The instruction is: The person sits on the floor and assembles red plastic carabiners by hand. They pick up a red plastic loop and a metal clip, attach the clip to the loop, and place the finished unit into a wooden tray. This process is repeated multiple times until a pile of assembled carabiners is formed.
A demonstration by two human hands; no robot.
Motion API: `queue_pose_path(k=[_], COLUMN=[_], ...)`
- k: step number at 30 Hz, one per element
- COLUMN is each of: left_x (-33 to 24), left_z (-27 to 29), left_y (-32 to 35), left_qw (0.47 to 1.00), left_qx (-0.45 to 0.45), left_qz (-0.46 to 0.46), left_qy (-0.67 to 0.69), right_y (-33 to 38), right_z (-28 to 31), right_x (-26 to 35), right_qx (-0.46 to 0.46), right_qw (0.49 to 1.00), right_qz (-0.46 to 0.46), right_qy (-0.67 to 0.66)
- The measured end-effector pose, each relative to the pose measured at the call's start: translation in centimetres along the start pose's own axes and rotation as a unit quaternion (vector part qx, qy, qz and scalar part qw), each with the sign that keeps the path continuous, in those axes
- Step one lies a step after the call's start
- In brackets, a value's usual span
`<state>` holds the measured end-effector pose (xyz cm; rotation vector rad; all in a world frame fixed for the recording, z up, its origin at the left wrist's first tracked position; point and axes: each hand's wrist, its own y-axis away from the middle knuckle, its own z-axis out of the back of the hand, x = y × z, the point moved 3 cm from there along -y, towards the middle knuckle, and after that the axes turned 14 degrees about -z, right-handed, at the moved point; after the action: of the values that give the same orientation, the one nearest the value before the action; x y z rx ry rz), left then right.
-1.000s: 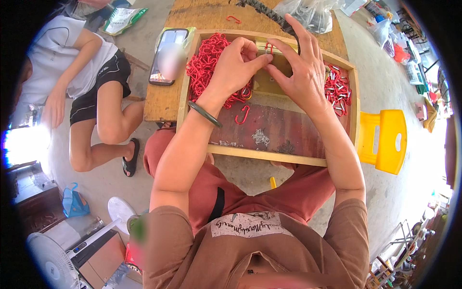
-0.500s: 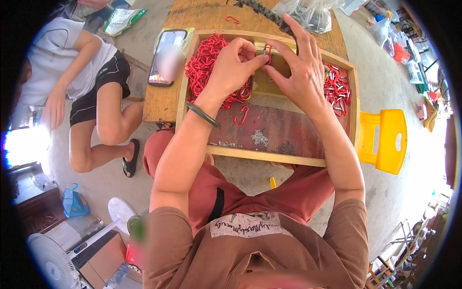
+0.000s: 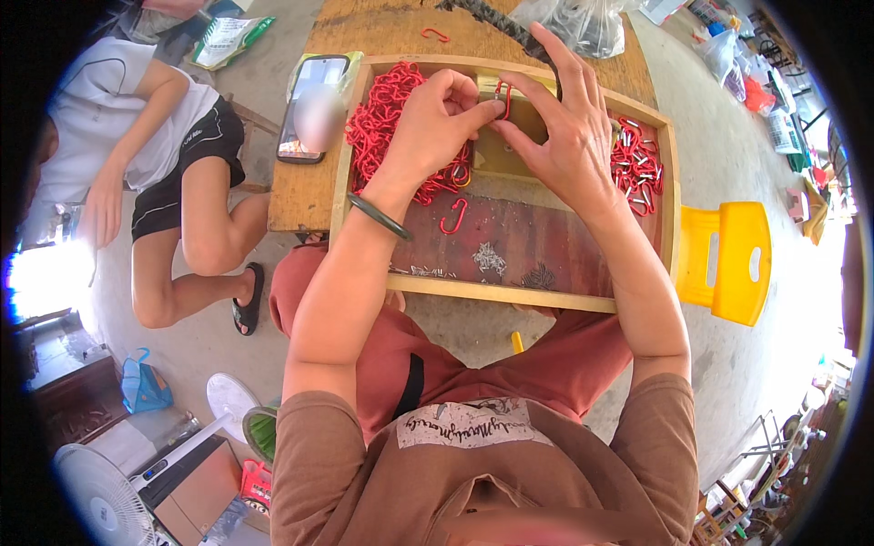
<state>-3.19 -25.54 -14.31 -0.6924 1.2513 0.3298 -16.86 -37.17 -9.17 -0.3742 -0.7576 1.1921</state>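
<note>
Above the far middle of a wooden tray [image 3: 510,293], the left hand [image 3: 432,123] pinches its fingers together at the left side of a small red clip [image 3: 509,102], while the right hand [image 3: 575,132] frames it with thumb and forefinger spread, their grip too fine to tell. Red hooks [image 3: 378,118] heap at left; silver-barred clips [image 3: 640,173] lie at right. The small red clip looks light, stiff and sturdy, perhaps slippery, best held along its long side.
</note>
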Motion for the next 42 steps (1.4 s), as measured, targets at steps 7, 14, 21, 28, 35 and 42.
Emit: queue_pose_path(k=[7, 14, 21, 28, 35, 42], left_x=[-0.2, -0.4, -0.9, -0.5, -0.5, -0.3], left_z=[-0.1, 0.1, 0.0, 0.2, 0.0, 0.0], left_y=[0.0, 0.3, 0.6, 0.5, 0.7, 0.9], left_qw=[1.0, 0.997, 0.985, 0.978, 0.981, 0.979], left_qx=[0.012, 0.044, 0.065, 0.058, 0.048, 0.036], left_qz=[-0.005, -0.02, -0.05, -0.085, -0.08, -0.08], left_qy=[0.007, -0.06, -0.152, -0.179, -0.171, -0.186], right_y=[0.1, 0.3, 0.5, -0.9, -1.4, -1.4], right_z=[0.0, -0.1, 0.0, 0.6, -0.1, 0.1], right_x=[-0.1, -0.2, -0.4, -0.5, -0.1, 0.3], right_qx=[-0.007, -0.015, -0.006, 0.017, 0.004, 0.03], right_qw=[1.0, 1.0, 1.0, 0.999, 0.997, 0.995], right_qz=[0.001, 0.001, -0.008, -0.026, -0.061, -0.093], right_qy=[0.005, 0.008, 0.012, -0.043, -0.036, 0.002])
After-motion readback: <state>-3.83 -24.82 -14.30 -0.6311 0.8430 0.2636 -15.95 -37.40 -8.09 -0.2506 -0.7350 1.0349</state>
